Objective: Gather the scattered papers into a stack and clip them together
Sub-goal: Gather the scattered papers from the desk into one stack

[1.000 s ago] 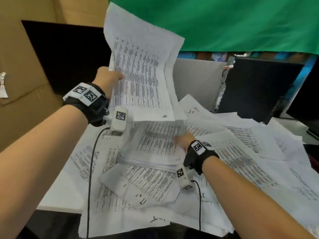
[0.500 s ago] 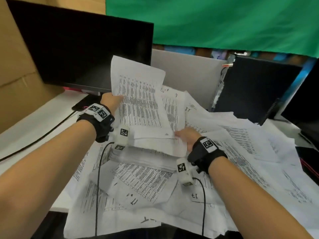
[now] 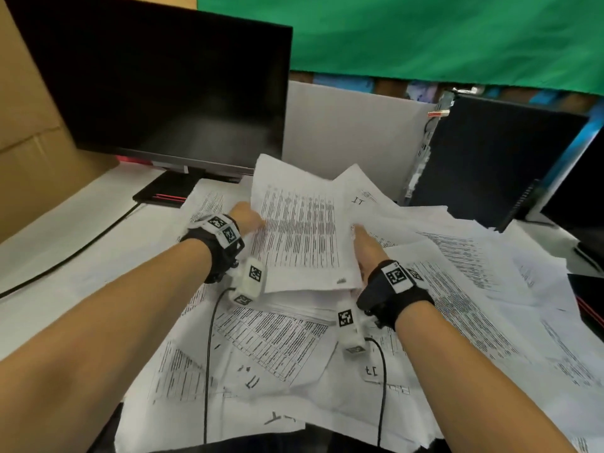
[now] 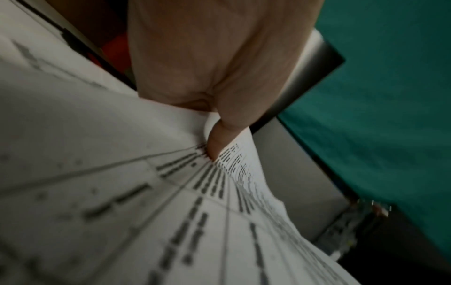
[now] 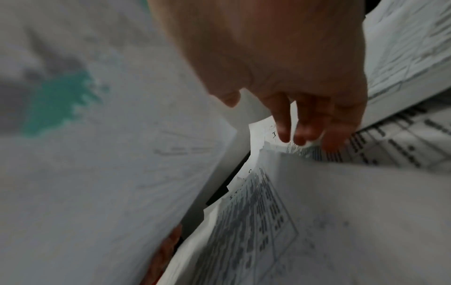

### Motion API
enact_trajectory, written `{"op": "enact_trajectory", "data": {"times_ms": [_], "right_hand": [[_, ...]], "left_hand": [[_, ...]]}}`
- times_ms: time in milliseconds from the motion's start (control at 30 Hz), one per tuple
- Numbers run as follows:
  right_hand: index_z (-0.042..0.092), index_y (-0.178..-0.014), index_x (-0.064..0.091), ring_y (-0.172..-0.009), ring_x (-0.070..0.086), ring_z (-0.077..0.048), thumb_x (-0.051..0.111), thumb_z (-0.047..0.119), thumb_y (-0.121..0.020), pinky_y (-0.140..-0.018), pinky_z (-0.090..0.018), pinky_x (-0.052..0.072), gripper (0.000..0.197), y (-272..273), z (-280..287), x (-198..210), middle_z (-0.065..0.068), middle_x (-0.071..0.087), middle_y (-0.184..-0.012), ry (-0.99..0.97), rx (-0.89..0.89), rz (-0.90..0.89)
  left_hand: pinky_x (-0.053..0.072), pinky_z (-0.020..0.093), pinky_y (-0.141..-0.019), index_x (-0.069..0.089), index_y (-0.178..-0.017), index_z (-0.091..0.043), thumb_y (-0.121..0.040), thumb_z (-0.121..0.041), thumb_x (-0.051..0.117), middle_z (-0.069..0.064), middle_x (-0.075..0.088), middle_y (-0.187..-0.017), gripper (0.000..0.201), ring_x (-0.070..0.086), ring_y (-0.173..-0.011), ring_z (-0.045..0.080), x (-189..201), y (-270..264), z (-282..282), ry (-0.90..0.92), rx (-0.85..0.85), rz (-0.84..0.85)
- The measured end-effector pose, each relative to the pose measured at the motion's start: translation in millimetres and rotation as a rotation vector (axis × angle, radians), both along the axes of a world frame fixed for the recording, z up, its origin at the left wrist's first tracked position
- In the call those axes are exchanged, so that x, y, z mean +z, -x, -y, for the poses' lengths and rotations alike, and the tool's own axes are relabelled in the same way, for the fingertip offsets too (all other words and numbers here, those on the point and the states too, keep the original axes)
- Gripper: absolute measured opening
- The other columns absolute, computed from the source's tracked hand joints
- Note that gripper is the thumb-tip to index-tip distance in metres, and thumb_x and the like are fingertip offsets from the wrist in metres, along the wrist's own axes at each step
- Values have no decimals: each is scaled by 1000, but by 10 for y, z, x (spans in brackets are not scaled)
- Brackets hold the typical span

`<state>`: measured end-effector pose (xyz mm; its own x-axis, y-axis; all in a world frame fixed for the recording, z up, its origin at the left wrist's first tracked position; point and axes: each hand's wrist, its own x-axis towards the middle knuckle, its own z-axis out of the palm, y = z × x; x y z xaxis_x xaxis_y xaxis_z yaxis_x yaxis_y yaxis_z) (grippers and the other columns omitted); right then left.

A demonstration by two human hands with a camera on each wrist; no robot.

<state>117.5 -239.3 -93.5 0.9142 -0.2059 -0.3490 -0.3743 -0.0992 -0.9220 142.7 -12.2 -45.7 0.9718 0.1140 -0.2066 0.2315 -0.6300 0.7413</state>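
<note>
Overhead: left hand (image 3: 248, 219) grips the left edge of a printed bundle of sheets (image 3: 297, 237), its near end on the gathered stack (image 3: 294, 307); right hand (image 3: 367, 246) at its right edge. Scattered papers (image 3: 457, 289) cover the desk (image 3: 81, 230) before a dark monitor (image 3: 163, 86).
Left wrist: thumb (image 4: 217, 140) pinches the bundle (image 4: 171, 212).
Right wrist: fingers (image 5: 283, 123) extended, slack, tips touching loose pages (image 5: 317, 212); nothing gripped.
</note>
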Motion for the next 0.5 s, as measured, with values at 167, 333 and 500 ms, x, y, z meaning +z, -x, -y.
{"op": "enact_trajectory", "data": {"times_ms": [167,333,500], "right_hand": [[9,-151,32,-133,47,-35,55,71,-70,-111,-50,40,105,-123,-105,-294,-12,44,-150,139,163,-125],[-5,-137,47,-127,52,-37,63,29,-94,-102,-34,43,57,128,-304,-120,-15,54,-137,224,191,-116],[4,-133,52,-115,61,-39,64,5,-91,-101,-57,46,44,260,-220,-180,-20,64,-125,-85,161,3]], "left_hand": [[33,41,-110,23,-144,4,-91,-29,60,23,33,-146,72,36,-134,36,-195,84,139,-307,7,-152],[30,39,-111,34,-140,1,-99,-32,33,19,34,-146,53,36,-132,36,-266,160,92,-411,39,-152],[45,31,-81,46,-123,1,-97,-22,45,18,56,-115,34,56,-100,30,-297,188,-74,-144,57,-165]]}}
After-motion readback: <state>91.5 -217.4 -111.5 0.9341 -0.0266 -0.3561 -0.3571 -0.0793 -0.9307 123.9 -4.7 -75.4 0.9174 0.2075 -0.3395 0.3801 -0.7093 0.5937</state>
